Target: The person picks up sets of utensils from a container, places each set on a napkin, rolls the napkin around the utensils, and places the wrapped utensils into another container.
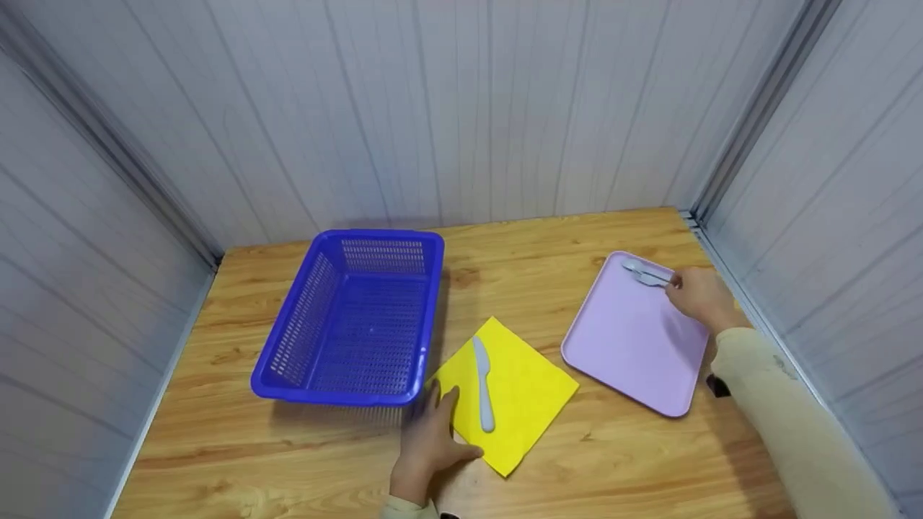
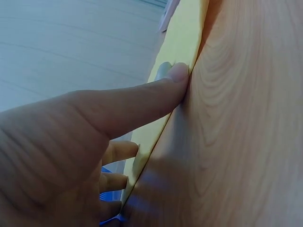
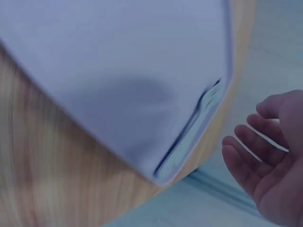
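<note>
On the yellow napkin (image 1: 530, 389) lies a light grey knife (image 1: 484, 386). Spread along the napkin's left side is my left hand (image 1: 429, 440); its thumb presses the near edge and its fingertips touch the paper by the basket. A pink tray (image 1: 631, 346) is at the right. Near its far edge, two light grey pieces of cutlery (image 1: 644, 274) lie close together, their handle ends hidden by my right hand (image 1: 699, 295), whose fingertips pinch at a handle. The right wrist view shows a fork (image 3: 189, 130) along the tray's short edge, with curled fingers beside it.
A blue perforated basket (image 1: 371, 331) stands left of the napkin, its near corner close to my left fingers. Pale panelled walls (image 1: 469, 108) enclose the wooden table (image 1: 555, 252) at the back and both sides. The right wall runs close beside my right forearm.
</note>
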`<move>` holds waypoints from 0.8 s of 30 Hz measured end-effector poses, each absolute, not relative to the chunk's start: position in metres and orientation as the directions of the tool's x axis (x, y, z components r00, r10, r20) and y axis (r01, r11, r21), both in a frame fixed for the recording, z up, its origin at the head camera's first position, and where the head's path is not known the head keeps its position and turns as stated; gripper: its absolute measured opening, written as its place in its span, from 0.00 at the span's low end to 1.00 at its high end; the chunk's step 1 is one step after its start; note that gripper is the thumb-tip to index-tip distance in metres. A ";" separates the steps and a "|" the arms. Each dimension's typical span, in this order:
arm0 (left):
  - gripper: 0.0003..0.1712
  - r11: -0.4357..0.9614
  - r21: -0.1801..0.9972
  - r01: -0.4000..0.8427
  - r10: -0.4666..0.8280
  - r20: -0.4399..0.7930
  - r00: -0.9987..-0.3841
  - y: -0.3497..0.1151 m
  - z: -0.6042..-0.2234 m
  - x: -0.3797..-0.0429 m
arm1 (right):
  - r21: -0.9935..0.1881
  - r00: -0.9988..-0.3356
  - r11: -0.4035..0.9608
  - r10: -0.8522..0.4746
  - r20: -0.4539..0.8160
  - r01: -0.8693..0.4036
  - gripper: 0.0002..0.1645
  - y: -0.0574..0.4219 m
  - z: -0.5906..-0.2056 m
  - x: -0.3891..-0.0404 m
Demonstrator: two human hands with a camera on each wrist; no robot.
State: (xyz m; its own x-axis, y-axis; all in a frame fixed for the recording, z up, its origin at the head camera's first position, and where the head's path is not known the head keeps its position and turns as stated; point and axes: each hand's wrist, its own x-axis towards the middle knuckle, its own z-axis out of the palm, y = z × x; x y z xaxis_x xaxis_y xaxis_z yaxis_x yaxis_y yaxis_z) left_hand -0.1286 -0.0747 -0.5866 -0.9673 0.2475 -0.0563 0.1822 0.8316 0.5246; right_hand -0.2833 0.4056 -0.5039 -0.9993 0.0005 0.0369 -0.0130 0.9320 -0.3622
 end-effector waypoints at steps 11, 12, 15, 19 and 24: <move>0.62 0.827 0.537 0.167 0.251 -0.086 -0.964 -0.071 -0.588 -0.125 | -0.293 -0.994 0.955 0.009 -0.110 0.041 0.17 0.441 -0.558 -0.302; 0.62 0.824 0.542 0.167 0.253 -0.089 -0.963 -0.071 -0.587 -0.125 | -0.261 -0.995 0.965 0.009 -0.103 0.036 0.16 0.442 -0.561 -0.302; 0.62 0.825 0.541 0.163 0.254 -0.097 -0.962 -0.070 -0.585 -0.127 | -0.193 -0.996 0.981 0.013 -0.083 0.029 0.15 0.441 -0.565 -0.301; 0.62 0.822 0.549 0.148 0.244 -0.105 -0.964 -0.071 -0.583 -0.127 | -0.151 -0.997 0.988 -0.027 -0.075 -0.015 0.16 0.435 -0.565 -0.302; 0.62 0.815 0.563 0.136 0.231 -0.101 -0.968 -0.073 -0.583 -0.129 | -0.168 -0.993 0.983 -0.094 -0.068 -0.081 0.19 0.422 -0.559 -0.306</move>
State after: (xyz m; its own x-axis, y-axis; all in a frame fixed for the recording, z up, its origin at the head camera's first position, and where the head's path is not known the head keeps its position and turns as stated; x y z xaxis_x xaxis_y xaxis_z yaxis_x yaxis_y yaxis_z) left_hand -0.1286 -0.0730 -0.5827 -0.9677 0.2309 -0.1007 0.1360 0.8155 0.5625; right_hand -0.3057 0.4221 -0.5592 -0.9933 -0.0936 -0.0678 -0.0811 0.9825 -0.1676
